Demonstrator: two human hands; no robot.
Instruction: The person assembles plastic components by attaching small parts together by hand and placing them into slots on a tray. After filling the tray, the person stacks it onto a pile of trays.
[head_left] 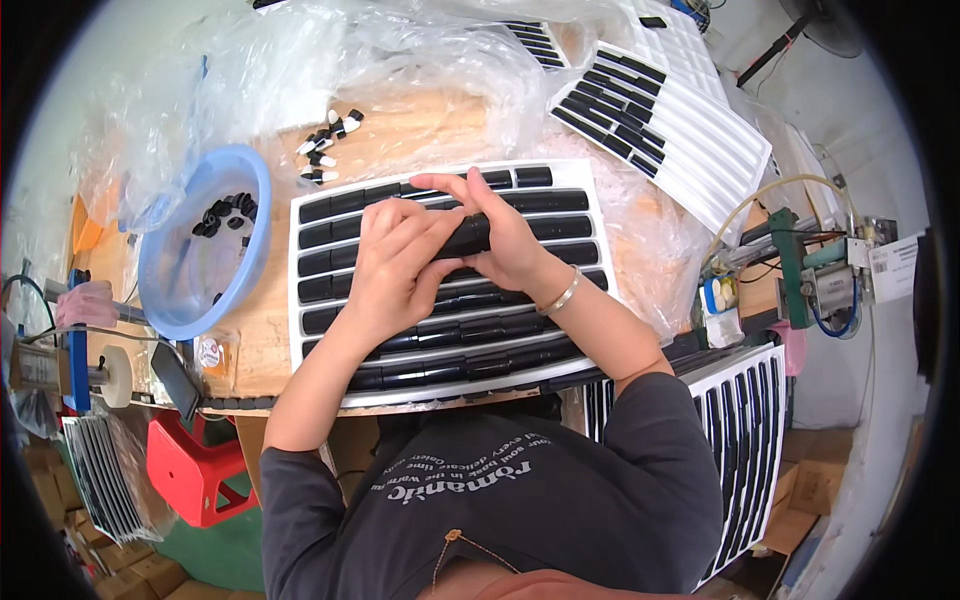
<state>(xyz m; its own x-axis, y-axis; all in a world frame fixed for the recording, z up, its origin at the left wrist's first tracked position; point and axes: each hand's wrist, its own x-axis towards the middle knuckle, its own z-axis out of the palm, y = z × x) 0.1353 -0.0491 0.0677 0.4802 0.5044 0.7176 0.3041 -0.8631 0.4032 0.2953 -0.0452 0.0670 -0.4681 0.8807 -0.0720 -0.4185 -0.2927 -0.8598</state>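
Note:
A white slotted tray (590,235) filled with rows of black cylindrical parts lies on the wooden table in front of me. Both hands meet over its middle. My left hand (395,265) and my right hand (500,235) together grip one black cylindrical part (467,237) just above the tray's third row. A bracelet sits on my right wrist. Small loose black and white caps (325,145) lie on the table behind the tray.
A blue plastic bowl (170,290) with several small black pieces stands at the left. Another white tray (665,120) with black parts lies at the back right, and a third (745,440) at my lower right. Clear plastic bags cover the back. A red stool (195,470) stands below left.

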